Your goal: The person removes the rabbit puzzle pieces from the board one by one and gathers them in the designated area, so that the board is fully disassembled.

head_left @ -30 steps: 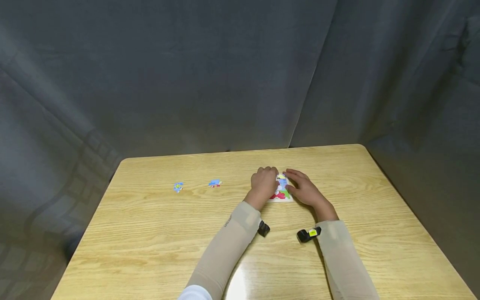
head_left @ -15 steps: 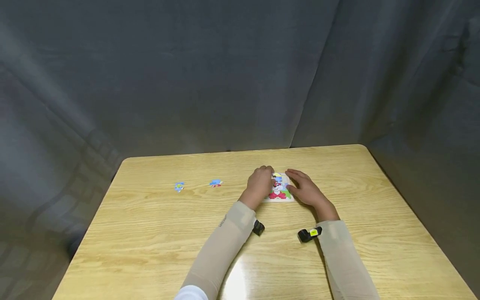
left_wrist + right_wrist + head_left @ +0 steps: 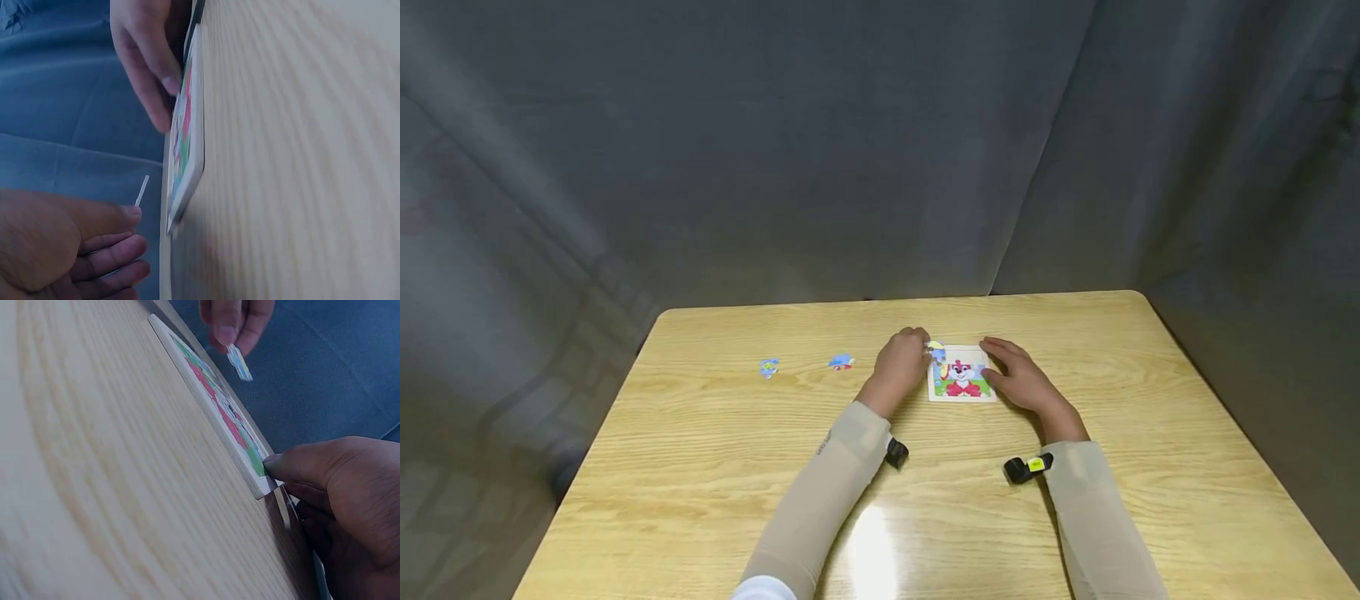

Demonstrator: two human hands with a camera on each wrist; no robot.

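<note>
at the left of the bench [image 3: 760, 467] lies a blue-and-yellow piece [image 3: 769, 368], then, well apart from it, a blue-and-red piece [image 3: 842, 362], both flat. next comes the left hand [image 3: 902, 361], its grip narrow, thumb and finger pinching the held piece [image 3: 936, 351] over the puzzle board's upper left corner, lifted clear of it. the puzzle board [image 3: 967, 353] rests flat on the bench, its lower part filled with a red and white animal, much of its upper part bare. at its right side the right hand [image 3: 1018, 379] has a fairly wide, loose grip, thumb on the rim, a finger by the upper right corner. the held piece looks light, thin and stiff, probably a little slick on its printed face; best pinched by its edges, with care for the slim tabs. the puzzle board should be light too and apt to slide, so the rim is where to steady it. compared with a second ago, the left hand and held piece are further left, uncovering the animal and the board's left rim; the right hand and the two lying pieces keep their places.
</note>
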